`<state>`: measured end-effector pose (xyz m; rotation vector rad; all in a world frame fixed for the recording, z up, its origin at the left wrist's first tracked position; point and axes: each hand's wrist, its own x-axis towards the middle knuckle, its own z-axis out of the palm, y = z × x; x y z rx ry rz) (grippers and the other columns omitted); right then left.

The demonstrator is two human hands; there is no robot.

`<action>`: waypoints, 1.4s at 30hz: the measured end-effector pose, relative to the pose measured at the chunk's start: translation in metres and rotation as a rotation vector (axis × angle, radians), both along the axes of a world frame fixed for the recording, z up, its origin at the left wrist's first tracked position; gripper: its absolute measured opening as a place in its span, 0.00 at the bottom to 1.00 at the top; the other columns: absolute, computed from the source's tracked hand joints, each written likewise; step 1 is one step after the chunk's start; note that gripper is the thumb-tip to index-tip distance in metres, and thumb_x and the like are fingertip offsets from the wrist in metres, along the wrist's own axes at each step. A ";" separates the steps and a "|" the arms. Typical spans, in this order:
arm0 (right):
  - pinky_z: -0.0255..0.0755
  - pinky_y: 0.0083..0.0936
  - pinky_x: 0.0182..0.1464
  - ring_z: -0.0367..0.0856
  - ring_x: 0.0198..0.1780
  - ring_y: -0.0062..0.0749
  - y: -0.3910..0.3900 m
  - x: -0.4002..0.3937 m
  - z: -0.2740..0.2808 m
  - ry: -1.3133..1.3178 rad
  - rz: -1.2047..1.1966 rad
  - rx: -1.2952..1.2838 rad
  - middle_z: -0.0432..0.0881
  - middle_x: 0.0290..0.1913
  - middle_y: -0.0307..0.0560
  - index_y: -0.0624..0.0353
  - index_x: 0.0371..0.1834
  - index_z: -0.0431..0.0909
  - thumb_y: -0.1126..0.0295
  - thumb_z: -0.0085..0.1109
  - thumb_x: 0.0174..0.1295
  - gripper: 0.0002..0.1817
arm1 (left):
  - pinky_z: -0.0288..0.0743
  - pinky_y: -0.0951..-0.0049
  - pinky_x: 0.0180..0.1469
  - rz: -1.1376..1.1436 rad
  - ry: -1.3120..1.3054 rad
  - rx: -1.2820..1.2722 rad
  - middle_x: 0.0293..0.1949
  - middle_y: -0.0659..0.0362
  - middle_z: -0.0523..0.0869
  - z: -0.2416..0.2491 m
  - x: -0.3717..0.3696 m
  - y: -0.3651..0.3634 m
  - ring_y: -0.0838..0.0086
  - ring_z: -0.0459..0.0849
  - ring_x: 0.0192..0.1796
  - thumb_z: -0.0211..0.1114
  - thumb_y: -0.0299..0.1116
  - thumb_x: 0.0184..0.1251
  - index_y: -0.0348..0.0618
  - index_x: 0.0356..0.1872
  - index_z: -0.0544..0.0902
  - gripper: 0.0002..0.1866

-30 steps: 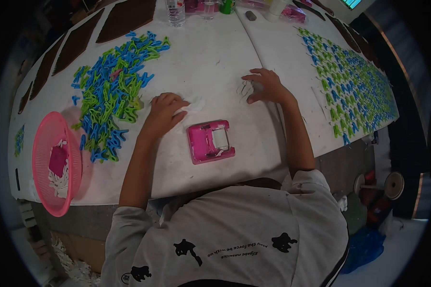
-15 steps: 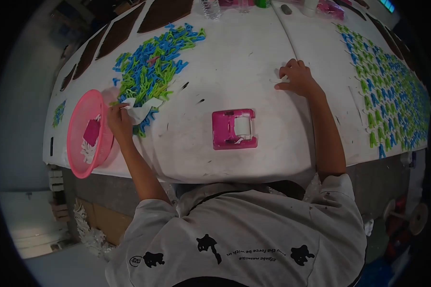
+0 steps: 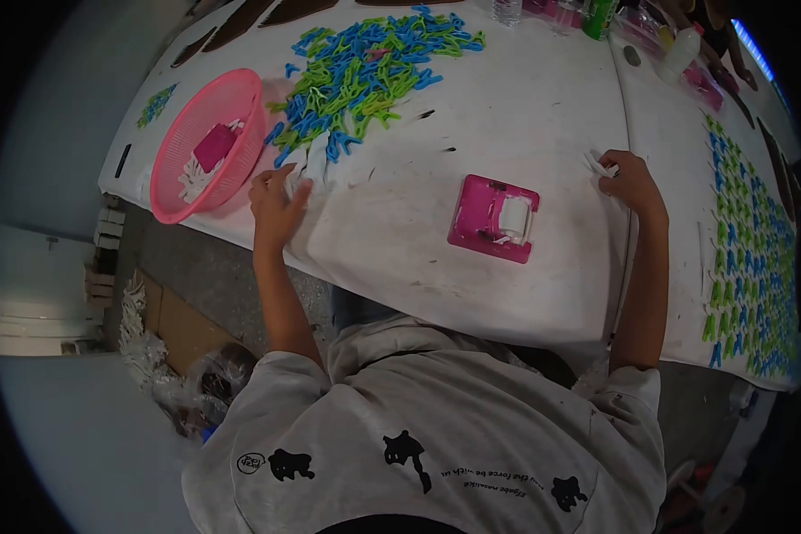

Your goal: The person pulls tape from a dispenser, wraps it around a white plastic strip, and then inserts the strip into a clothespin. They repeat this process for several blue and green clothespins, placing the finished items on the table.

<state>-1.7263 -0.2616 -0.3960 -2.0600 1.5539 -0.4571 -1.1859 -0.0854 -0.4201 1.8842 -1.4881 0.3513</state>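
Observation:
My left hand point(image 3: 278, 206) is over the table edge beside the pink basket, its thumb and fingers apart. Just beyond its fingertips a white paper piece point(image 3: 317, 160) lies against the near end of a pile of blue and green plastic clips point(image 3: 356, 76). On the right, my right hand point(image 3: 630, 181) pinches a small white strip point(image 3: 599, 164) above the table. Between my hands stands a pink tape dispenser point(image 3: 494, 219) with a white roll.
The pink basket point(image 3: 171, 182) at left holds white pieces and a magenta block. Rows of clips point(image 3: 748, 258) cover the right side. Bottles point(image 3: 600, 18) stand at the far edge, and another person's arm point(image 3: 737, 53) shows at top right. A small clip group point(image 3: 156, 105) lies far left.
The view has shifted, so the table's objects sit differently in the frame. My left hand's fingers have spread away from the white paper. My right hand has come nearer the dispenser's level.

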 end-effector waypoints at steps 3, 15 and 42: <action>0.76 0.27 0.41 0.80 0.35 0.34 0.004 0.004 0.002 0.050 -0.029 -0.066 0.82 0.37 0.49 0.67 0.40 0.79 0.76 0.65 0.44 0.17 | 0.68 0.60 0.58 -0.050 -0.084 0.272 0.47 0.47 0.80 0.000 0.002 0.012 0.52 0.75 0.55 0.65 0.37 0.65 0.44 0.48 0.84 0.14; 0.77 0.21 0.42 0.82 0.36 0.27 -0.042 0.152 -0.025 -0.698 -0.129 0.252 0.83 0.38 0.47 0.73 0.52 0.77 0.67 0.70 0.57 0.24 | 0.61 0.44 0.60 0.379 -0.239 0.042 0.55 0.50 0.76 0.001 0.017 0.001 0.52 0.71 0.60 0.66 0.32 0.59 0.52 0.52 0.83 0.18; 0.72 0.49 0.55 0.76 0.53 0.60 0.159 -0.015 -0.041 0.469 -0.809 -0.519 0.78 0.51 0.65 0.61 0.49 0.81 0.50 0.61 0.62 0.24 | 0.70 0.62 0.52 -0.874 -0.256 0.149 0.42 0.58 0.83 0.041 -0.113 -0.145 0.61 0.78 0.48 0.64 0.37 0.69 0.46 0.46 0.86 0.10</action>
